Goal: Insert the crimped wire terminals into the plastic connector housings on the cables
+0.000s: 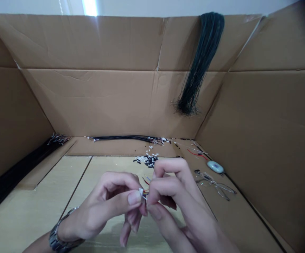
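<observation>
My left hand (107, 207), with a metal watch at the wrist, pinches a small white connector (141, 192) between thumb and forefinger. My right hand (173, 200) meets it fingertip to fingertip and pinches the thin coloured wires (146, 180) that run into the connector; red, blue and orange strands show. Both hands hover over the wooden table (36, 211), close to me.
A small heap of black and white connector pieces (148, 160) lies just beyond the hands. Black wire bundles (126, 138) lie along the back, and another bundle (199, 66) hangs over the cardboard wall. Eyeglasses (215, 184) and a small oval device (215, 167) sit at right.
</observation>
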The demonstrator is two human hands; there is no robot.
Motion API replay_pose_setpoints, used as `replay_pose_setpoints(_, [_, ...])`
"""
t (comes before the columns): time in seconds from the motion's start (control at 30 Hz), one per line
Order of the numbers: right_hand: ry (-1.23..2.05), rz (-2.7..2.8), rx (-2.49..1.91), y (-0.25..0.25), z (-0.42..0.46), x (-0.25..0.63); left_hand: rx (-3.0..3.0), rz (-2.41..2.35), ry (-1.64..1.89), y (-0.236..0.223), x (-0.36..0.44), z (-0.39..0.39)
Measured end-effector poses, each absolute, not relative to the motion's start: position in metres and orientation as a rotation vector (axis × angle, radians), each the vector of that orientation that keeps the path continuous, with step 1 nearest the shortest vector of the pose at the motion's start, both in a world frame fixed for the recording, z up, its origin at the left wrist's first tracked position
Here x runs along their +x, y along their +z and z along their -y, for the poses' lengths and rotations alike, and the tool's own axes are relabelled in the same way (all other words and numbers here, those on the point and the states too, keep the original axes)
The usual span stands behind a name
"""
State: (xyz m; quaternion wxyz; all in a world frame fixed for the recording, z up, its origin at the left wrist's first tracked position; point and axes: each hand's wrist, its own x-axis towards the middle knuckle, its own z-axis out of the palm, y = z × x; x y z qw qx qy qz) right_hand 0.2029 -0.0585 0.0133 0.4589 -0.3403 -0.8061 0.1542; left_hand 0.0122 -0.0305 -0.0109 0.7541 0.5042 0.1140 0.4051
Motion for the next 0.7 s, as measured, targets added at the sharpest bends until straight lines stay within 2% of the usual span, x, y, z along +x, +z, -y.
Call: replay_pose_setpoints(0.7, [0.434,2.008,-1.188,0.025,0.076,0.208,1.323,-0.302,0.891,-0.018,0.02,0.025])
